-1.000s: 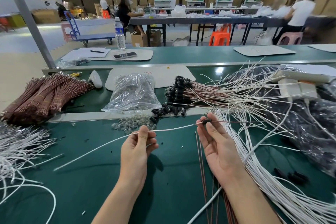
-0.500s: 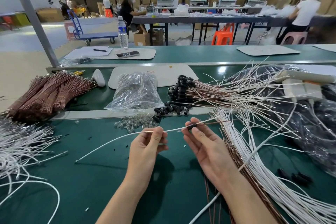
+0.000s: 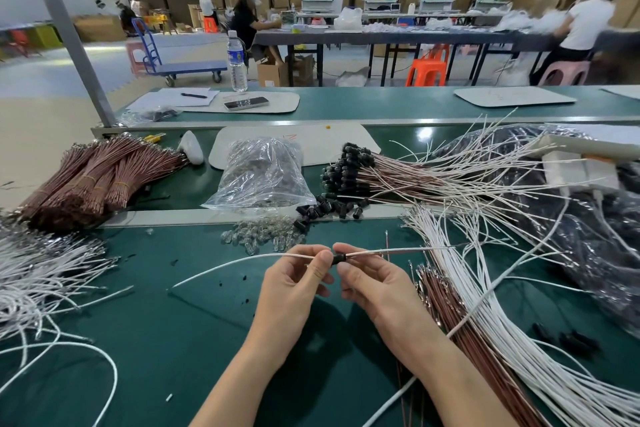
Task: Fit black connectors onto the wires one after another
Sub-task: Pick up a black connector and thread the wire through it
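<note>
Two bare hands meet low over a smooth, dark green bench mat (image 3: 166, 340). The left hand (image 3: 294, 288) pinches a thin white wire (image 3: 242, 261) between thumb and forefinger. The right hand (image 3: 374, 288) pinches a small black connector (image 3: 339, 258), a short matte cylinder that touches the left fingertips. The wire runs out of the connector on both sides. Bare mat shows to the left of the hands and nearer than them, flecked with dark specks. A sweeping fan of white wires (image 3: 491, 308) hems the right side, with brown wires (image 3: 460, 319) just beside it. A tangle of white wires (image 3: 34, 274) crowds the left edge. Beyond the hands a pale metal strip (image 3: 166, 217) crosses the bench. Near the strip lie loose black connectors (image 3: 329, 208), small clear bulbs (image 3: 266, 237) and a crinkled transparent bag (image 3: 263, 177). Tied brown wire bundles (image 3: 97, 177) lie far left.
</note>
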Available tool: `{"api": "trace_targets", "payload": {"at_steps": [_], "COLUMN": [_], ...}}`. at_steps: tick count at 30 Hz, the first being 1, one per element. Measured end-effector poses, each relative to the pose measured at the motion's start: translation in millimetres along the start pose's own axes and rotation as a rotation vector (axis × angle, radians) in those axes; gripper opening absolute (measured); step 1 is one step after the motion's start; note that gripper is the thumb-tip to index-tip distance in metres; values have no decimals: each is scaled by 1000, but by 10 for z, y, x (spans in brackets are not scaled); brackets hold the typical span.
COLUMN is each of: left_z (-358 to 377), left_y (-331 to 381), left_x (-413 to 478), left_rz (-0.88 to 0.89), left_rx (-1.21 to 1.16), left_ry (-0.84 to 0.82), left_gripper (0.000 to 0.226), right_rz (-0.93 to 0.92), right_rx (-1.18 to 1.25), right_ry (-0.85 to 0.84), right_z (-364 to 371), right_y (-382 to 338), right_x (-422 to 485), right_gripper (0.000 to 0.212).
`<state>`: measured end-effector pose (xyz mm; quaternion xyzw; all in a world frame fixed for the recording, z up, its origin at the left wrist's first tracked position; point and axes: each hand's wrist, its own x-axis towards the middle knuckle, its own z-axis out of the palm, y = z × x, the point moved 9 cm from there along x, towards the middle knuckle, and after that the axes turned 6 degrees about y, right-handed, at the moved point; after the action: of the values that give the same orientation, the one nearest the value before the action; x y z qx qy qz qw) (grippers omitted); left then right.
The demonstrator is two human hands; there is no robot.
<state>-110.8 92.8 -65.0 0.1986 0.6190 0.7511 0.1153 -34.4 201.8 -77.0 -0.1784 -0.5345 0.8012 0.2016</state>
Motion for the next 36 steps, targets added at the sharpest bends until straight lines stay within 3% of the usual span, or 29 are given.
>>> {"api": "trace_targets", "payload": {"at_steps": [8,15,23,28,36], "left_z": [-94,-146,-234,-266,-292], "left_y": [-79,-123,-193,-205,-200], "left_x": [38,65,93,101,105], "left_rz": [-36,-71,-179,-218,-220], "left_rx": [-8,-36,-234,-323,-346], "left_ry": [76,126,214,241,246], "left_gripper": [27,18,22,30,13], "right_rz": [6,-58,-119,-185,-273], "right_rx": [37,28,175,286,372], "right_ry": [129,219,351,474,637], "right_z": [-138,-246,-551,-814,-1179], "right_y": [9,-89,-320,-462,-608], "right_x": [36,41,40,15,-61], "right_gripper": [21,26,7,6,5]}}
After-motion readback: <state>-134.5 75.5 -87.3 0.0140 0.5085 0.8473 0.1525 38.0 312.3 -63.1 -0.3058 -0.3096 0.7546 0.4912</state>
